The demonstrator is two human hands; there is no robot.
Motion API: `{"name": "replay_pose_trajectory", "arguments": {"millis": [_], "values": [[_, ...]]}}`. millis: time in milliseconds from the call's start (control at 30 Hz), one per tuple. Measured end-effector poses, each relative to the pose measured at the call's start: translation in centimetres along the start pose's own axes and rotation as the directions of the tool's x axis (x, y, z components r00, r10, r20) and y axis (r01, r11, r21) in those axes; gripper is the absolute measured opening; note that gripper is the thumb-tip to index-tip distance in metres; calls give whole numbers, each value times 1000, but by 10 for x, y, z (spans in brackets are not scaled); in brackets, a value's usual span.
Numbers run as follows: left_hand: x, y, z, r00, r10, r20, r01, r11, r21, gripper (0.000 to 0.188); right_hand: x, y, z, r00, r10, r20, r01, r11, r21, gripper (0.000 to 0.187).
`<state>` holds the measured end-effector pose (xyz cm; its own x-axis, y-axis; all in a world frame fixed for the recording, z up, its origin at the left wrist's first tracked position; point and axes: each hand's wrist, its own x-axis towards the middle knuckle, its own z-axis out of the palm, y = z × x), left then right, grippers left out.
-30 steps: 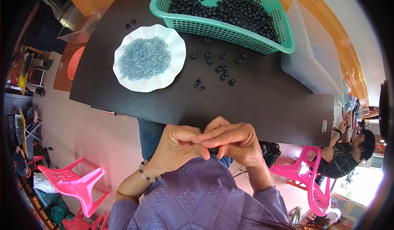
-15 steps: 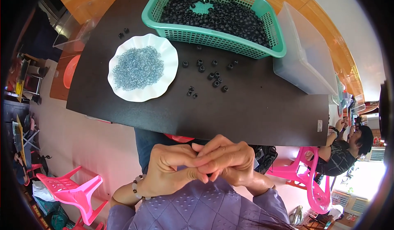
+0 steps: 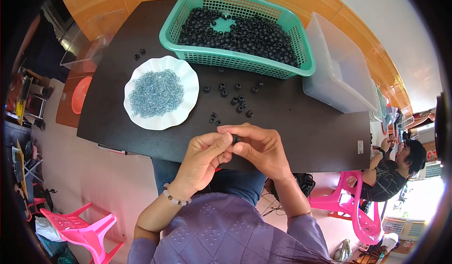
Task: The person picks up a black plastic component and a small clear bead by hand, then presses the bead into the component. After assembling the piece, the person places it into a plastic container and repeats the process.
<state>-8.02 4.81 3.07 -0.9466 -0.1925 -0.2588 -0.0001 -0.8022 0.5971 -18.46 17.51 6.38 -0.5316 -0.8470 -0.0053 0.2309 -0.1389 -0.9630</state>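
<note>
Over the table's near edge, my two hands meet at the fingertips. My right hand [image 3: 264, 152] holds a small black cylindrical part [image 3: 235, 140] between thumb and forefinger. My left hand [image 3: 203, 156] is closed in a pinch against the left side of that part; anything else in its fingers is hidden. Just beyond my fingers lie several loose black parts [image 3: 250, 114], short and hollow. To the left stands a white scalloped plate [image 3: 192, 84] heaped with tiny clear bluish pieces [image 3: 157, 93]. A green plastic basket [image 3: 235, 62] at the far side holds many of the black parts.
The dark table [image 3: 310, 137] curves across the view. A clear plastic bin [image 3: 336, 71] stands right of the basket. Pink chairs [image 3: 84, 226] are at lower left and right. Another person [image 3: 400, 170] sits at far right. A red basin [image 3: 81, 95] is at left.
Both hands have moved away from my body and up over the table edge. Their fingers have opened out from a tight clasp, so the black part now shows between them.
</note>
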Motion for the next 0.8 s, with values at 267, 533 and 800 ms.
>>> {"name": "replay_pose_trajectory", "arguments": {"millis": [267, 533, 800], "values": [[0, 1, -3, 957, 286, -53, -223, 841, 493, 14, 17, -57, -53, 883, -385, -270, 173, 800, -574, 28], [2, 0, -40, 799, 581, 156, -356, 247, 901, 8, 66, -165, -226, 713, -636, -295, -330, 66, -942, 35], [2, 0, -42, 798, 583, 154, -349, 239, 906, 9, 77, -141, -237, 764, -472, -441, -469, 63, -881, 28]]}}
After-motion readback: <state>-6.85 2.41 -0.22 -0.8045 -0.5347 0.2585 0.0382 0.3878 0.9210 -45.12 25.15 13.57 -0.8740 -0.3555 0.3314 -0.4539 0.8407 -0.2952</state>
